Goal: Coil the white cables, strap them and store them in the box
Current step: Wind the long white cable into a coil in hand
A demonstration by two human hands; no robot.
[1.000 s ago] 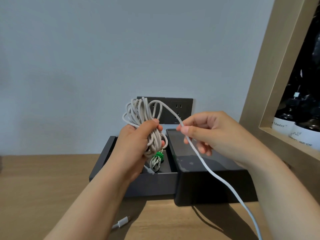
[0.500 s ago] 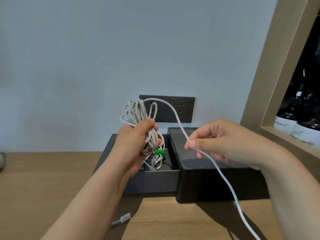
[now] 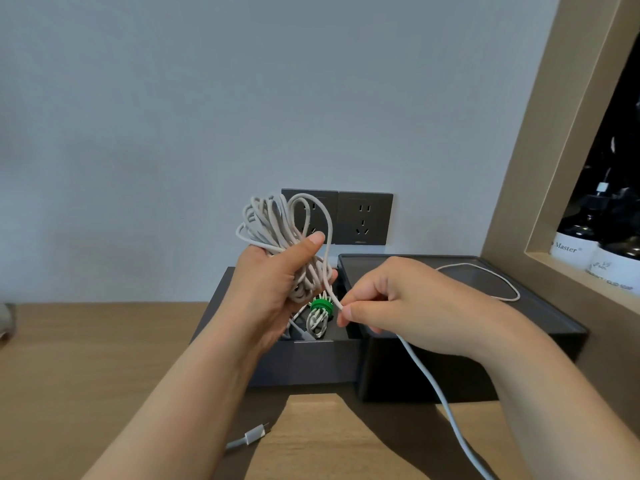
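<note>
head view: left hand (image 3: 273,292) is gripping coiled white cable (image 3: 273,220) over a dark box (image 3: 311,362). right hand (image 3: 415,306) is pinching its loose strand (image 3: 446,408).

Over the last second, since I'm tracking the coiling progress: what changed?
The right hand, pinching the white cable, moved down and left from beside the top of the coil to its lower end, laying another loop. The left hand still grips the coil; the box and the green-strapped bundle inside stayed put.
</note>
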